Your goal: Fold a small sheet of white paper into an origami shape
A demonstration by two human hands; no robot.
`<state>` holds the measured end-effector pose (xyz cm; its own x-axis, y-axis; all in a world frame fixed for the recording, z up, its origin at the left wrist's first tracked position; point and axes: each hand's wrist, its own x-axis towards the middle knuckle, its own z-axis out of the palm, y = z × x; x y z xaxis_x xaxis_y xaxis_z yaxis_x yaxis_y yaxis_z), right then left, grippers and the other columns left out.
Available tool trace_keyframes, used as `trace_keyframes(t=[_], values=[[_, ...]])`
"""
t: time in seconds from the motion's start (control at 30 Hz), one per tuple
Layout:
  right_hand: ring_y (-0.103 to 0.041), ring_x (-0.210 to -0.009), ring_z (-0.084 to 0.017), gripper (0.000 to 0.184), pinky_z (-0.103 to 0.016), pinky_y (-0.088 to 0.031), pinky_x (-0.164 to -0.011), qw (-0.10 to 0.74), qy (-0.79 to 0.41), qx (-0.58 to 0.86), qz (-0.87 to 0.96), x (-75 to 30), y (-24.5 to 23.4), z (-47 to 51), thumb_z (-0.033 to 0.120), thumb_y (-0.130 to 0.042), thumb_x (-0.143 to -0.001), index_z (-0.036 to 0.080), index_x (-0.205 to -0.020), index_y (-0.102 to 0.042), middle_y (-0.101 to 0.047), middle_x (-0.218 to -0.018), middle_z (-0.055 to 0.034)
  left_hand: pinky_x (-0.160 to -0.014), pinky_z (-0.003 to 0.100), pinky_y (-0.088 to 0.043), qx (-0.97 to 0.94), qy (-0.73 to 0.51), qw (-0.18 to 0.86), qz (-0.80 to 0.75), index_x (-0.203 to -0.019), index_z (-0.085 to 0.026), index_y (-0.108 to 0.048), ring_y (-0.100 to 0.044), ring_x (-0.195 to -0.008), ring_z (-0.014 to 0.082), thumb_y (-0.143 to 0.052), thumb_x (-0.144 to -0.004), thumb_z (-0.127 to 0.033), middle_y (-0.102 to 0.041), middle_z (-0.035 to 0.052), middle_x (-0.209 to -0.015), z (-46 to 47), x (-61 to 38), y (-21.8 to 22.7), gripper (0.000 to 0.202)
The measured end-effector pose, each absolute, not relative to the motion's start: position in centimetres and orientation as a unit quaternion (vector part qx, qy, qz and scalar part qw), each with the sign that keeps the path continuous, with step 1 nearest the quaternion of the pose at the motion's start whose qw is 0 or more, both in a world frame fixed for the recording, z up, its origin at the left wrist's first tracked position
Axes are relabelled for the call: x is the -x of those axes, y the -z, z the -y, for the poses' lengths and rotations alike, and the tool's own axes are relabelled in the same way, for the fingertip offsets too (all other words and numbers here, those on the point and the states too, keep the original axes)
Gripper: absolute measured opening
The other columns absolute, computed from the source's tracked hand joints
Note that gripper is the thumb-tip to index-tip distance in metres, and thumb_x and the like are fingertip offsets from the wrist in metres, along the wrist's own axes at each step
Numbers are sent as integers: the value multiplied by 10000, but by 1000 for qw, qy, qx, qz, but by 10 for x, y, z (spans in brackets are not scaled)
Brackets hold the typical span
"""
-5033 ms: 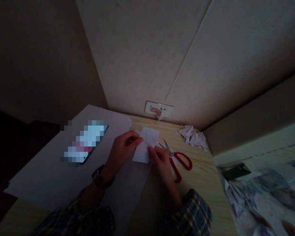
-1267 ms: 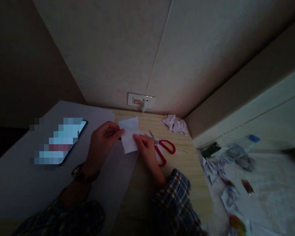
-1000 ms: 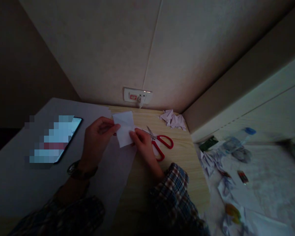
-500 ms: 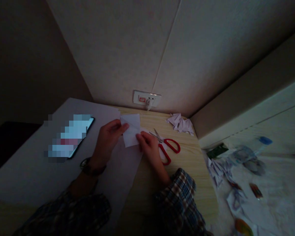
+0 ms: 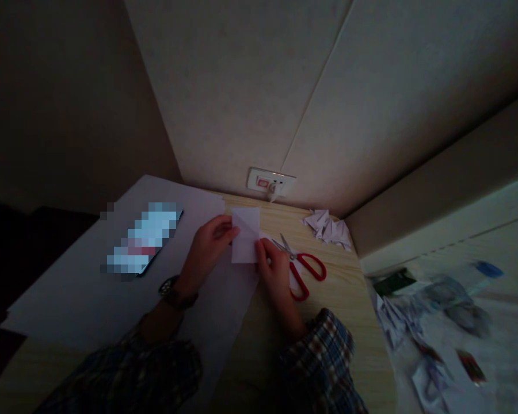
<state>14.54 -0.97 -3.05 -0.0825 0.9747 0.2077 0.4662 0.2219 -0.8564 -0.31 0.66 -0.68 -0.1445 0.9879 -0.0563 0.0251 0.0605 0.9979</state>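
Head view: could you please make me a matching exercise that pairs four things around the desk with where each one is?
Things
1. small white paper
2. red-handled scissors
3. pile of folded paper pieces
4. wristwatch

Places
A. on the left wrist
B. at the far right corner of the desk
C. held between the left hand and the right hand
D. flat on the wood, just right of the right hand

Pairs: 1-C, 2-D, 3-B, 4-A
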Motion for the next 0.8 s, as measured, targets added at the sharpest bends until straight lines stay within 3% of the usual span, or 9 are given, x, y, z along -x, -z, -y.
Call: trace_keyframes(t=[0.1, 0.27, 0.47, 0.6, 0.8], values=[[-433, -507, -122, 348, -246, -294, -517, 413, -263, 554, 673, -146, 34, 9, 350, -394, -931, 222, -611, -443, -457, -530, 43, -645, 293, -531, -432, -529, 476, -554, -957, -184, -528, -642, -728, 167, -693, -644, -347, -641, 11, -872, -8, 2, 14, 389], [-493, -544, -135, 327, -247, -359, -553, 409, -186, 558, 698, -147, 36, 11, 298, -386, -956, 208, -700, -570, -576, -606, 11, -800, 369, -540, -502, -486, 475, -535, -978, -169, -585, -670, -855, 202, -651, -725, -392, -678, 88, -1072, -9, 1, 23, 344], [-645, -693, -185, 289, -291, -478, -657, 402, -166, 510, 742, -148, 36, 14, 287, -420, -949, 188, -1082, -657, -722, -820, -65, -894, 391, -538, -518, -469, 547, -461, -1099, -133, -621, -682, -1002, 250, -648, -761, -423, -691, 140, -1172, -11, -4, 31, 446], [-607, -579, -165, 345, -273, -474, -589, 403, -209, 515, 727, -147, 36, 16, 332, -464, -943, 178, -1221, -599, -680, -703, -18, -885, 385, -551, -514, -472, 563, -442, -1103, -140, -632, -681, -1030, 257, -677, -748, -397, -696, 136, -1175, -11, -5, 28, 441], [-563, -516, -143, 363, -242, -422, -518, 414, -244, 518, 707, -146, 35, 16, 392, -508, -924, 180, -1208, -589, -569, -588, 43, -881, 395, -556, -513, -458, 576, -441, -1092, -122, -657, -684, -1032, 275, -680, -734, -381, -713, 147, -1138, -11, -2, 23, 443]])
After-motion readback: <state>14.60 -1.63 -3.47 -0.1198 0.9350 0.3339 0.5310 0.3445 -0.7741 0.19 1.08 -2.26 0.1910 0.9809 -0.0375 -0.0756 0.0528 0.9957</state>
